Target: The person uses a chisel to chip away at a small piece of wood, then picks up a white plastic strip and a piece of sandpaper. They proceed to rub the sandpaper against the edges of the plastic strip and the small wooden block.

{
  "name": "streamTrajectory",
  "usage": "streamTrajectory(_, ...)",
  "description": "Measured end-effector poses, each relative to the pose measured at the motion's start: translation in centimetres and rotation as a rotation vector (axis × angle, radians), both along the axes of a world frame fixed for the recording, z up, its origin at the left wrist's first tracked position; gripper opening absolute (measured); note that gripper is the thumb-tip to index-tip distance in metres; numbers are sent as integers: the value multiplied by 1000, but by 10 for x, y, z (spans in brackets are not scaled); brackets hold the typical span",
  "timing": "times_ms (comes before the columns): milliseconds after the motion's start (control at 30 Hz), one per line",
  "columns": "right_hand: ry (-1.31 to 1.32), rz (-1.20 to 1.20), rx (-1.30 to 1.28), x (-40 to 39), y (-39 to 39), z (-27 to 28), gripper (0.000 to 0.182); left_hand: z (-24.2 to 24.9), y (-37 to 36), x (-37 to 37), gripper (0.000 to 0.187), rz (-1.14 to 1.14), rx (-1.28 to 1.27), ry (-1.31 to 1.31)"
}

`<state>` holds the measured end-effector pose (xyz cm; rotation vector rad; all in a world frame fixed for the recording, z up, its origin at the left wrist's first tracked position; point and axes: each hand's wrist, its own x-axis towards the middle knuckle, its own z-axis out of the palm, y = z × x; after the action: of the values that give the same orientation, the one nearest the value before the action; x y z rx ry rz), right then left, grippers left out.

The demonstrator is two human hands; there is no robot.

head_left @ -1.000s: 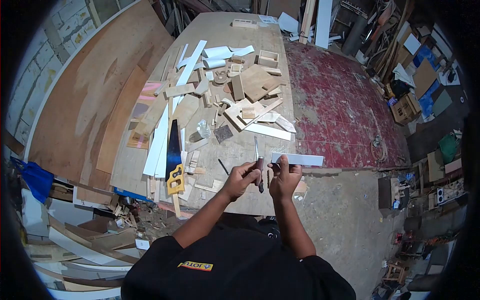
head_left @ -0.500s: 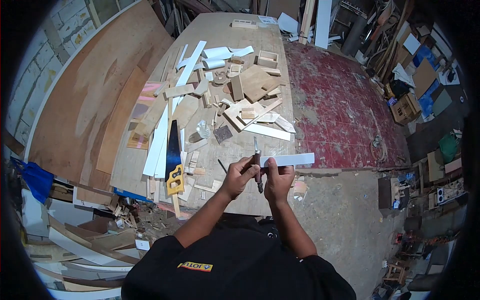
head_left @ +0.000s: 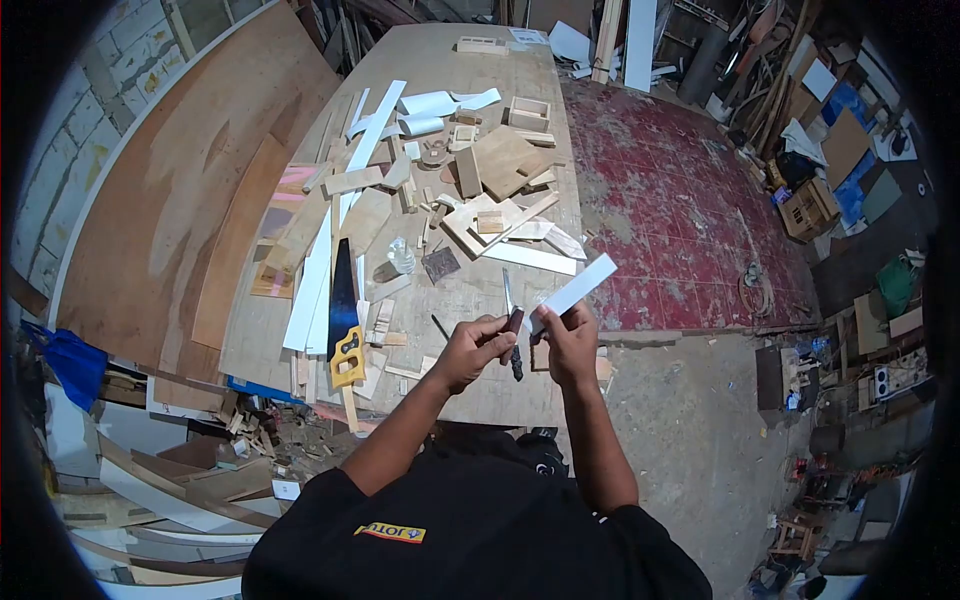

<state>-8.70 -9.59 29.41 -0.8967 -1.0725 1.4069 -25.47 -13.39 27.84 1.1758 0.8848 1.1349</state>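
My left hand (head_left: 472, 354) is closed around the dark brown handle of a chisel (head_left: 515, 320), its narrow metal blade pointing away from me over the table. A flat white strip (head_left: 580, 287) is pinched between the thumb and fingers of my right hand (head_left: 571, 347). The strip slants up to the right, and its lower end is right beside the chisel handle. Both hands are close together above the table's near edge. A thin black stick (head_left: 440, 326) lies on the table just beyond my left hand.
A handsaw (head_left: 344, 300) with a yellow handle lies on the left of the wooden table (head_left: 440, 60). Wood offcuts, long white strips (head_left: 375, 135), a clear bottle (head_left: 401, 256) and a small open wooden box (head_left: 530, 114) spread across it. Large plywood sheets (head_left: 190, 190) lean at left.
The white strip has swung from nearly level to slanting up to the right, as my right hand turned and shifted slightly right. My left hand still grips the chisel.
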Motion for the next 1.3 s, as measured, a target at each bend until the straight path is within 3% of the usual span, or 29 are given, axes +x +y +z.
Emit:
streamTrajectory(233, 97, -80, -6, -15, -28, -18, 10, -5, 8, -2, 29, 92, -42, -85)
streamTrajectory(333, -99, 166, 9, -1, -27, -1, 13, -4, 2, -5, 30, 5, 2, 59)
streamTrajectory(433, -117, 220, 4, 3, -20, 10, 14, -2, -4, -1, 30, 20, -56, 7)
streamTrajectory(500, -106, 159, 9, 1, -16, 3, 12, -1, -2, -2, 31, 20, -3, 40)
streamTrajectory(600, 171, -63, -7, 0, -1, -10, 12, -4, -4, 3, 33, 0, 52, 106)
streamTrajectory(700, 187, -120, -9, -3, 2, -8, 16, -22, -7, 12, 35, -29, 30, 141)
streamTrajectory(767, 207, -122, 8, -5, -1, -4, 17, -22, -7, 15, 35, -17, -128, -126)
streamTrajectory(1033, -52, -163, 126, -16, -31, -8, 12, -18, -5, 3, 41, -26, -209, -456)
streamTrajectory(1167, -174, 28, 60, -8, -49, -12, 11, -24, -7, -5, 38, 14, -189, -389)
streamTrajectory(1233, -219, 12, 109, -6, -46, 0, 11, -30, -16, -2, 39, 0, -213, -385)
streamTrajectory(1300, -259, -10, 165, -5, -35, 6, 11, -35, -19, -1, 42, -166, -194, -317)
